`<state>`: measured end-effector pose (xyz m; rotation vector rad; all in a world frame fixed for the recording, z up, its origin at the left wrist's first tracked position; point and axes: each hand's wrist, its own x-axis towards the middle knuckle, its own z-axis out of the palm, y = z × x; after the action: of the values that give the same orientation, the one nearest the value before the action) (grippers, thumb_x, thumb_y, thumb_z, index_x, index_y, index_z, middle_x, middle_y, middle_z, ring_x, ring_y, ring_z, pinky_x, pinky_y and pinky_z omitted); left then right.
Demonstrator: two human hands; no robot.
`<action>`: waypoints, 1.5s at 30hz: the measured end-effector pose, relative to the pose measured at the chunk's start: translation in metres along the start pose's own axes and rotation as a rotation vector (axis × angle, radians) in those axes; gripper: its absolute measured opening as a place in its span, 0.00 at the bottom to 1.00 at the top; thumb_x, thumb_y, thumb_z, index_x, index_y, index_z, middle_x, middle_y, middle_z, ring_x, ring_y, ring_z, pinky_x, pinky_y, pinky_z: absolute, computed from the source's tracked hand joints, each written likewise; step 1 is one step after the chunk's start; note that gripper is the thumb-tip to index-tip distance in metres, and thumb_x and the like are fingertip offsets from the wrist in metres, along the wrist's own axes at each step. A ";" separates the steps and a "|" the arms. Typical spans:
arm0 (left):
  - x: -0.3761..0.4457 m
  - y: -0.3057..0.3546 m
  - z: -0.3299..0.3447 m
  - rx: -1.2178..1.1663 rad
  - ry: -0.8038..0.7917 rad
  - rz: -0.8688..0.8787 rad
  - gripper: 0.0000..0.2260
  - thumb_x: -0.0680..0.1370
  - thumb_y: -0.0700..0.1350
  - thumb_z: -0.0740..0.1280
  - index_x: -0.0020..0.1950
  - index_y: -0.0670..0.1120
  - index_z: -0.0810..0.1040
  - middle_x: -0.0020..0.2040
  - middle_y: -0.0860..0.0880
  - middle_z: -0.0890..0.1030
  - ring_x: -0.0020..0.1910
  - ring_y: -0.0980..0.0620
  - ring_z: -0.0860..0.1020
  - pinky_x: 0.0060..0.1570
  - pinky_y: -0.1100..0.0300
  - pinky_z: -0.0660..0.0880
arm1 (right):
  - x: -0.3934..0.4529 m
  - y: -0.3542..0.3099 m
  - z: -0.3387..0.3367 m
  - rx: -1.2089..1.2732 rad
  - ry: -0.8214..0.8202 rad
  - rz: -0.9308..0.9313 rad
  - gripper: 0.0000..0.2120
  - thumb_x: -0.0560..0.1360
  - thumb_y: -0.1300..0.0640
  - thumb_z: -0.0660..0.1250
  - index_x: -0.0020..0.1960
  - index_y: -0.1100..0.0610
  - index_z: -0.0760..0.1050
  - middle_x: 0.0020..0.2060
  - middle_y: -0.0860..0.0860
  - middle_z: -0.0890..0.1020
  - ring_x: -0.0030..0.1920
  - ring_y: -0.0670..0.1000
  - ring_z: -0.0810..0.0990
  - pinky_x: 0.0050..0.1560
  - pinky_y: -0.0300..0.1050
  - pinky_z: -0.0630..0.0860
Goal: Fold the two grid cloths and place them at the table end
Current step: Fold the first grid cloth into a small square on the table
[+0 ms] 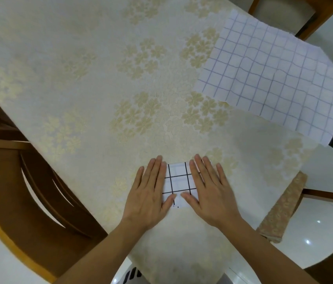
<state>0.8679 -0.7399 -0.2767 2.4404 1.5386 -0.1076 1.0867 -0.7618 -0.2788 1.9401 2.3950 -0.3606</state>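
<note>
A white cloth with a bold black grid (pixel 179 182) lies folded into a small rectangle near the table's front edge. My left hand (pixel 151 193) rests flat on its left part, fingers spread. My right hand (pixel 208 191) lies flat on its right part, thumb tips of both hands nearly meeting over the cloth's near edge. A second white cloth with a thin blue grid (pixel 274 74) lies spread open and slightly wrinkled at the far right, its right side hanging over the table edge.
The table (pixel 79 68) wears a cream cloth with pale gold flowers. A wooden chair (pixel 24 181) stands at the left, another chair (pixel 284 13) at the far right, and a cushioned chair (pixel 284 208) at the near right.
</note>
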 end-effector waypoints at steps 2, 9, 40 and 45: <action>0.004 0.005 -0.004 -0.024 0.032 0.005 0.38 0.81 0.64 0.54 0.80 0.39 0.48 0.82 0.41 0.48 0.81 0.44 0.46 0.77 0.43 0.54 | 0.000 0.001 0.000 0.001 0.003 0.007 0.39 0.81 0.33 0.48 0.81 0.59 0.49 0.81 0.55 0.50 0.81 0.54 0.47 0.78 0.61 0.54; 0.001 -0.001 0.004 0.001 0.015 -0.023 0.37 0.82 0.64 0.51 0.80 0.39 0.48 0.82 0.42 0.48 0.81 0.45 0.47 0.77 0.45 0.55 | -0.005 0.013 0.004 -0.011 0.008 0.008 0.40 0.81 0.34 0.50 0.80 0.62 0.49 0.81 0.57 0.50 0.81 0.55 0.47 0.77 0.60 0.55; -0.016 0.023 -0.042 -0.681 0.154 -0.913 0.08 0.79 0.50 0.67 0.51 0.47 0.79 0.45 0.51 0.80 0.42 0.52 0.76 0.40 0.59 0.69 | -0.003 -0.002 -0.040 0.502 0.108 0.798 0.11 0.78 0.47 0.68 0.45 0.55 0.76 0.40 0.49 0.79 0.40 0.52 0.77 0.37 0.44 0.70; -0.010 0.029 -0.042 -0.693 0.048 -0.980 0.07 0.80 0.52 0.66 0.49 0.49 0.77 0.45 0.52 0.80 0.41 0.52 0.76 0.40 0.59 0.70 | 0.002 -0.008 -0.043 0.545 0.060 0.906 0.12 0.76 0.46 0.70 0.45 0.54 0.74 0.39 0.50 0.80 0.39 0.52 0.77 0.34 0.43 0.68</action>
<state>0.8865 -0.7495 -0.2294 1.0561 2.1703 0.2653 1.0833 -0.7523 -0.2363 2.9978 1.2458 -0.9336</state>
